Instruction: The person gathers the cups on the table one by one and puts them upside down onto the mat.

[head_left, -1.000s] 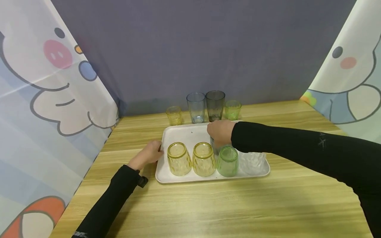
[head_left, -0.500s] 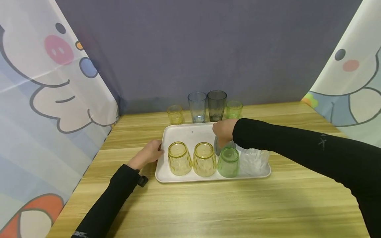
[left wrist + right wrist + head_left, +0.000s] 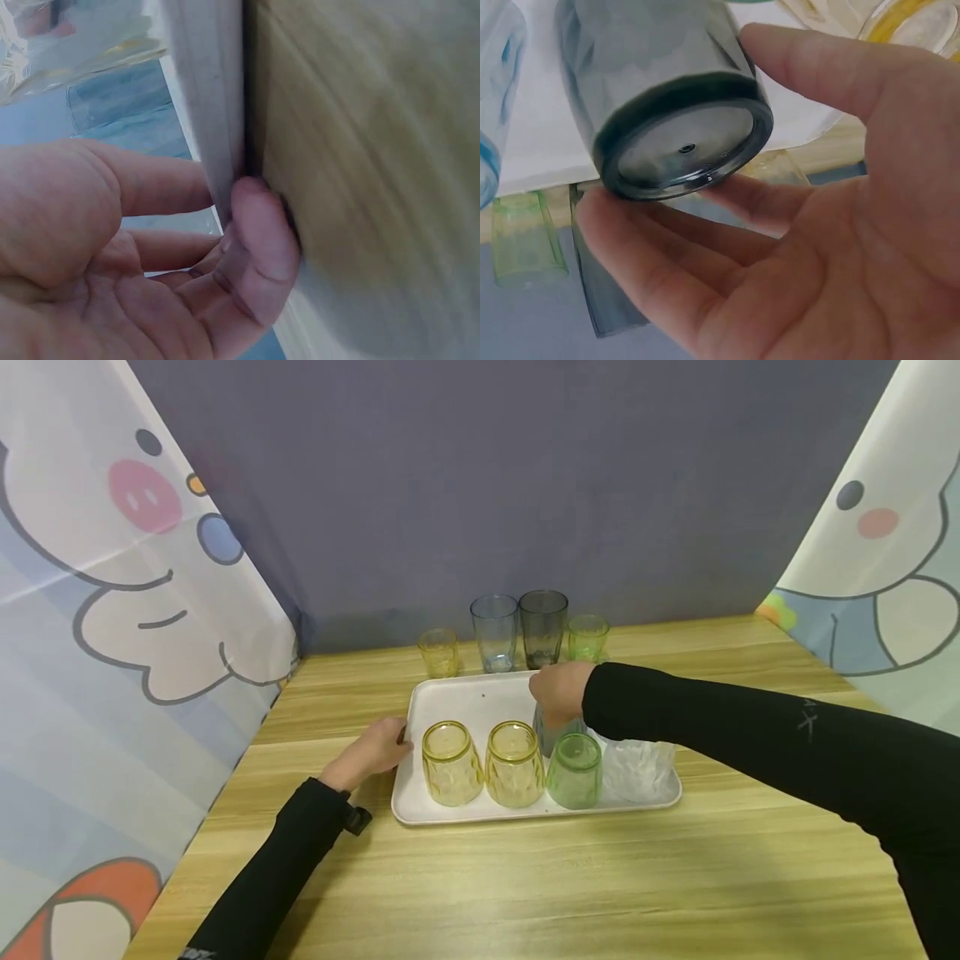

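Observation:
A white tray [image 3: 457, 700] lies on the table with upside-down glasses on it. My left hand [image 3: 372, 748] grips its left edge; in the left wrist view the thumb [image 3: 161, 184] is on the inner side and curled fingers [image 3: 262, 247] hook the outside. With my right hand [image 3: 561, 692] I hold an upside-down grey glass [image 3: 656, 67] near its base, thumb on one side and fingers on the other. In front of it stands a green glass [image 3: 574, 777], beside two yellow glasses, one left [image 3: 452, 768], one right [image 3: 514, 768]. A clear textured glass [image 3: 637, 770] is partly behind my sleeve.
Behind the tray stand upright glasses: a small yellow one [image 3: 439, 653], a tall blue one [image 3: 495, 631], a tall dark grey one [image 3: 543, 627] and a small green one [image 3: 587, 639]. A grey backdrop [image 3: 525, 485] rises behind them. A bluish glass [image 3: 499, 82] neighbours the held one.
My right hand and the grey glass have shifted very slightly to the right across the tray. My left hand keeps its grip on the tray's edge; the other glasses stay put.

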Motion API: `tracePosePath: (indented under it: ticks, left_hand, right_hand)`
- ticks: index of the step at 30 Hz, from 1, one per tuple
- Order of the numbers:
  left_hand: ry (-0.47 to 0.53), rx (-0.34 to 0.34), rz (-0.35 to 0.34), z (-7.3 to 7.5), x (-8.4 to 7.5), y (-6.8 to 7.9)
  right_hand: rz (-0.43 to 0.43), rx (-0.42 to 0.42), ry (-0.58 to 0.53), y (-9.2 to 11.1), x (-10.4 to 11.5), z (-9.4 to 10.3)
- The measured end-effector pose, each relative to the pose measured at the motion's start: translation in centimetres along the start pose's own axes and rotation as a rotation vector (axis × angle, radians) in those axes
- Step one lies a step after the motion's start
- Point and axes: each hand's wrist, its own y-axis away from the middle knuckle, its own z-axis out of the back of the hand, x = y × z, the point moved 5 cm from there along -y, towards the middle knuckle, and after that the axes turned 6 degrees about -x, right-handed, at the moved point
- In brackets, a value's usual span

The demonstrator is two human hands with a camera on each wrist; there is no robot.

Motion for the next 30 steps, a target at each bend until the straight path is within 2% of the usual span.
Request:
tracePosePath:
  ticks: [4, 8, 10, 14, 17, 22, 26, 30]
  left_hand:
    - [-0.016, 0.049, 0.048, 0.5, 0.2, -0.3]
    - [-0.037, 0.061, 0.094, 1.8, 0.1, -2.0]
    - [0.031, 0.042, 0.085, 2.5, 0.1, -3.6]
    - [0.283, 0.030, 0.038, 3.3, 0.9, -7.4]
    - [0.445, 0.032, 0.035, 3.3, 1.6, -10.0]
    - [0.581, -0.030, 0.063, 2.3, 2.0, -13.7]
    - [0.646, -0.051, 0.091, 1.0, 2.4, -15.9]
    - [0.729, -0.049, 0.091, 0.3, 2.1, -16.6]
  right_hand:
    - [0.019, -0.070, 0.050, 0.4, 0.2, 0.4]
    - [0.049, -0.176, 0.127, 1.5, 0.2, 1.0]
    - [0.071, -0.245, 0.200, 2.6, 0.4, 1.4]
    - [0.111, -0.406, 0.333, 5.5, 1.1, 1.9]
    - [0.121, -0.560, 0.326, 7.7, 1.3, 2.0]
    - [0.154, -0.818, 0.261, 10.6, 0.5, 1.9]
    - [0.176, -0.870, 0.217, 11.4, -0.4, 1.5]
    - [0.164, -0.857, 0.183, 11.5, -1.4, 1.4]
